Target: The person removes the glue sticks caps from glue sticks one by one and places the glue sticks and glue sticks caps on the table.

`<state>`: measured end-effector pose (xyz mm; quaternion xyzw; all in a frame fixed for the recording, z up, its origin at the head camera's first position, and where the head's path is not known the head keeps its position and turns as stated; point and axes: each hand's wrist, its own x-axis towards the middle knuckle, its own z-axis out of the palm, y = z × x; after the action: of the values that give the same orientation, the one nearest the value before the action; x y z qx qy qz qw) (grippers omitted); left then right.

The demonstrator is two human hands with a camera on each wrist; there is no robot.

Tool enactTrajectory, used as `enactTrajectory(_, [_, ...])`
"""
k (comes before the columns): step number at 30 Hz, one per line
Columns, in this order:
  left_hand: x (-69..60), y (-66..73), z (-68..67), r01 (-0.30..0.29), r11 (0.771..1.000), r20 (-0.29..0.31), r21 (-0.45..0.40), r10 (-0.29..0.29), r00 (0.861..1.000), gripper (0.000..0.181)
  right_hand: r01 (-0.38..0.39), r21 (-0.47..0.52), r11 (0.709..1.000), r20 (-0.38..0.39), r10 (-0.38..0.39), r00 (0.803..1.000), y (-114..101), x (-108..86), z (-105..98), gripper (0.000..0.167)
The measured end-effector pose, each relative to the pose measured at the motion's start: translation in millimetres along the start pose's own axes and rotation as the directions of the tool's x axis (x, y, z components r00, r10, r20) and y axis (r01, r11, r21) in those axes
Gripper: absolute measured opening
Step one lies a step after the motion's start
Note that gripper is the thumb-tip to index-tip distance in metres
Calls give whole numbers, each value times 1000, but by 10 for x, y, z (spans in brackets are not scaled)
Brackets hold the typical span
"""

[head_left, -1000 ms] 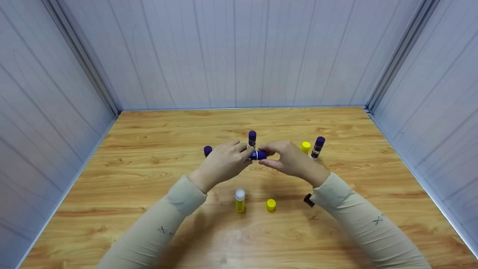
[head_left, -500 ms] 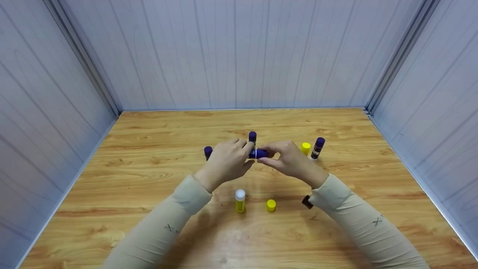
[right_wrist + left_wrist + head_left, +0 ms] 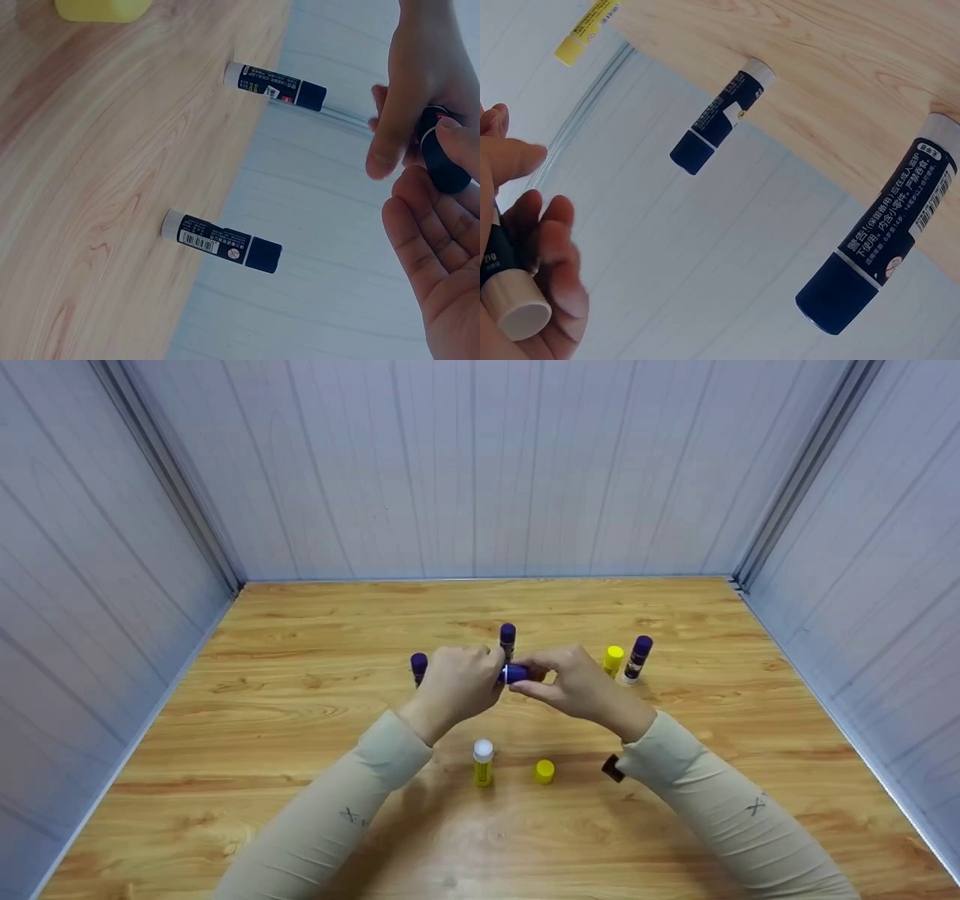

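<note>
Holding glue stick [image 3: 517, 673] — woodgrain table [image 3: 330, 645], panelled walls [image 3: 502, 472]

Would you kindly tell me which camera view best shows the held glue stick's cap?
The right wrist view: the cap appears largest there, though partly covered. The head view shows it much smaller. In the left wrist view the cap cannot be seen; only the pale base and part of the label show.

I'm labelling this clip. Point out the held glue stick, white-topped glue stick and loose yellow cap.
Held glue stick [image 3: 517, 673], head view, its blue end.
White-topped glue stick [image 3: 483, 769], head view, its yellow body.
Loose yellow cap [image 3: 544, 772], head view, its middle.
</note>
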<state>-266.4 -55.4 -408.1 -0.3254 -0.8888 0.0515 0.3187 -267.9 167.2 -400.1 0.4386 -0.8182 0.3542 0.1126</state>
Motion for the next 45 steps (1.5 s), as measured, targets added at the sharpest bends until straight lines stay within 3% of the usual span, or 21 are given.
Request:
enactTrajectory(16, [11, 74, -43, 43, 998, 102, -39, -39, 994, 23, 40, -6, 999, 10, -40, 999, 26, -65, 10, 24])
enactTrajectory(22, [-17, -15, -38, 33, 991, 177, -130, -9, 984, 21, 10, -38, 999, 29, -9, 1000, 56, -129, -29, 26])
enactTrajectory(25, [-79, -150, -4, 69, 985, 158, -160, -43, 987, 21, -28, -94, 995, 2, 28, 1000, 115, -204, -100, 26])
enactTrajectory(29, [-179, -338, 34, 117, 984, 109, -136, -102, 989, 24, -71, -154, 985, -44, 65, 997, 212, -309, -196, 25])
enactTrajectory(32, [-208, -413, 30, 125, 982, 101, -139, -111, 989, 24, -74, -165, 983, -45, 68, 997, 252, -344, -230, 26])
enactTrajectory(38, [-179, -424, 2, 123, 976, 134, -177, -100, 986, 20, -73, -151, 986, 2, 74, 997, 245, -336, -234, 25])
enactTrajectory(45, [-193, -418, 9, 129, 976, 119, -173, -110, 987, 21, -70, -194, 978, 83, 88, 993, 234, -335, -203, 26])
